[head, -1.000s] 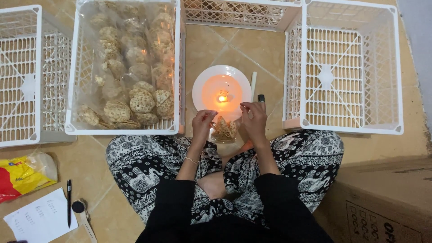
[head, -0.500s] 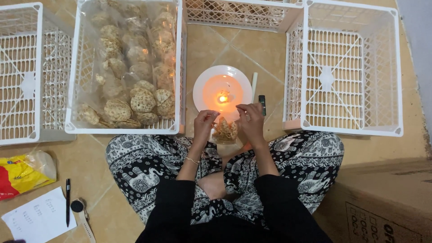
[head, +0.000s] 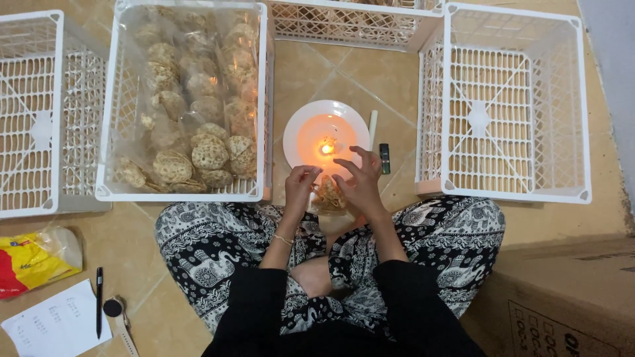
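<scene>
I sit cross-legged on a tiled floor. My left hand (head: 301, 187) and my right hand (head: 358, 180) both pinch the top of a small clear bag of brown crackers (head: 328, 195), held just in front of a lit candle flame (head: 326, 147). The candle stands on a white plate (head: 297, 125) that glows orange. My right hand's fingers are spread above the bag, close to the flame.
A white plastic crate (head: 119, 192) lined with plastic holds several round crackers (head: 208, 153). Other white crates sit at left (head: 40, 125), right (head: 509, 106) and back (head: 350, 23). A white stick (head: 372, 125) and dark lighter (head: 384, 158) lie beside the plate. Yellow-red bag (head: 33, 261), pen (head: 99, 311), paper (head: 56, 327), cardboard box (head: 562, 297).
Both hands have stayed at the bag by the flame; my right hand's fingers have shifted and spread slightly. The view has moved a little.
</scene>
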